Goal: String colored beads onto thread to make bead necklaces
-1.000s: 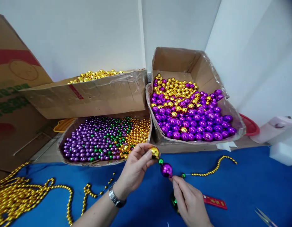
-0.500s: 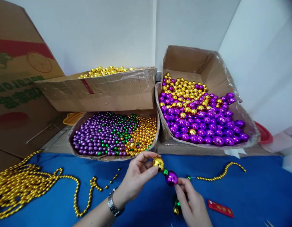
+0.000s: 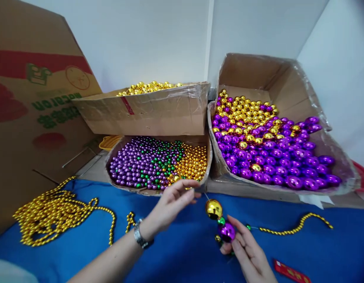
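Observation:
My right hand (image 3: 243, 245) is closed around a large shiny purple bead (image 3: 226, 232), its thumb and fingers gripping the lower side. Strung above that bead are a small green bead (image 3: 221, 221) and a large gold bead (image 3: 213, 209). A thin clear string (image 3: 207, 196) runs up from the gold bead toward my left hand (image 3: 178, 198), whose thumb and forefinger are pinched at the string's end. Behind the right fingers hang more small gold and green beads, partly hidden. A gold bead strand (image 3: 296, 228) trails to the right along the blue cloth.
Cardboard boxes stand behind: a low box (image 3: 209, 165) of small purple, green and gold beads, and a larger box (image 3: 317, 98) of big purple and gold ones. Gold bead strands (image 3: 52, 216) are heaped at left. A red packet (image 3: 291, 271) lies at lower right.
My left hand has let go of the gold bead and drawn away up the string. The right fingers now wrap further around the purple bead. The view has shifted left.

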The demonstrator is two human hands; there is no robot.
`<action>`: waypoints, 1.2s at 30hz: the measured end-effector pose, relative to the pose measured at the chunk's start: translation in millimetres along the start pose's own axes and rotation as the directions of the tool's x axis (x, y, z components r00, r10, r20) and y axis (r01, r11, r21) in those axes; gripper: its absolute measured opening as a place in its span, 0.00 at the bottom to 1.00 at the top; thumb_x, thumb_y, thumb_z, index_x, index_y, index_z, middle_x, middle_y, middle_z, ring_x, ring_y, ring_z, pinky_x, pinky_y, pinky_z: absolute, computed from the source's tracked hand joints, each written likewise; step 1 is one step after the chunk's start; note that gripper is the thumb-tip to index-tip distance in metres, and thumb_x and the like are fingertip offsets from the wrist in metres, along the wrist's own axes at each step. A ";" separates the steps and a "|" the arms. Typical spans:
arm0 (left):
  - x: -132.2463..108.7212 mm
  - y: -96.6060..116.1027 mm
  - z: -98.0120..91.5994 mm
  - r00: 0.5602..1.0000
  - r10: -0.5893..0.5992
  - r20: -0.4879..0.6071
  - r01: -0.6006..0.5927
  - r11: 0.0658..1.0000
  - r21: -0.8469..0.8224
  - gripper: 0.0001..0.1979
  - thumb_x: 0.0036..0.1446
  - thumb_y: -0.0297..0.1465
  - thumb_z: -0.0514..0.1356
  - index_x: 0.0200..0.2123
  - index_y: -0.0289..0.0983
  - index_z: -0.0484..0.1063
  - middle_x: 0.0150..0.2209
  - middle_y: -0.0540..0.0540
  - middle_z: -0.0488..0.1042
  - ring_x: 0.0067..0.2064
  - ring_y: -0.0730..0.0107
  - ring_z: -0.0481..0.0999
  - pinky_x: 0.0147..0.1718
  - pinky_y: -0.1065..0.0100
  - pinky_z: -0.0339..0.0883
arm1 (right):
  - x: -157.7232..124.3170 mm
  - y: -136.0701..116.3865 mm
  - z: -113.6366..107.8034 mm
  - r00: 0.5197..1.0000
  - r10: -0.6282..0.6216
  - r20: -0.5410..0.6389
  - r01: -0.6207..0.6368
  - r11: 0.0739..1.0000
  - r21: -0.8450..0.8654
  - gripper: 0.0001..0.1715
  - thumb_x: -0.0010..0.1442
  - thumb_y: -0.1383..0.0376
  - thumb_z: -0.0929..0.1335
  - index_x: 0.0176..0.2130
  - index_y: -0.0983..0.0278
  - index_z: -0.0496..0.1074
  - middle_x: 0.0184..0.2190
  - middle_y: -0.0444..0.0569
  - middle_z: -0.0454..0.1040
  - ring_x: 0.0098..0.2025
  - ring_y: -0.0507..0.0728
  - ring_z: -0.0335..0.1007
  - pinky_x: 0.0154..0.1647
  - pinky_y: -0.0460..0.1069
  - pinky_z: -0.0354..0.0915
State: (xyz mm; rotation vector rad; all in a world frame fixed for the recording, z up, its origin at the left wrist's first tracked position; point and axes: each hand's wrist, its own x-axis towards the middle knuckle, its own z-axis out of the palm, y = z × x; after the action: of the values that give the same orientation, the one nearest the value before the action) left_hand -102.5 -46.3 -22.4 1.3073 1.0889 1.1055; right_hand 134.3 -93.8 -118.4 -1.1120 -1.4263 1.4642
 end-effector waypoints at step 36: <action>76.6 -45.3 -99.6 0.965 -0.215 0.150 -0.138 0.069 0.988 0.11 0.50 0.20 0.53 0.34 0.32 0.74 0.29 0.36 0.75 0.33 0.57 0.75 0.34 0.62 0.66 | -3.0 -11.1 11.8 0.999 -0.032 -0.038 0.031 0.999 -0.027 0.26 0.66 0.53 0.57 0.60 0.59 0.57 0.29 0.46 0.72 0.34 0.53 0.71 0.38 0.48 0.67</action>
State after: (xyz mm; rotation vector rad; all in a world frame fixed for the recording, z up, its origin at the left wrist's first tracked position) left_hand -189.3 46.1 -64.3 2.3996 1.7657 -0.1882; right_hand 123.6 -99.6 -107.3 -1.1236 -1.4334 1.3987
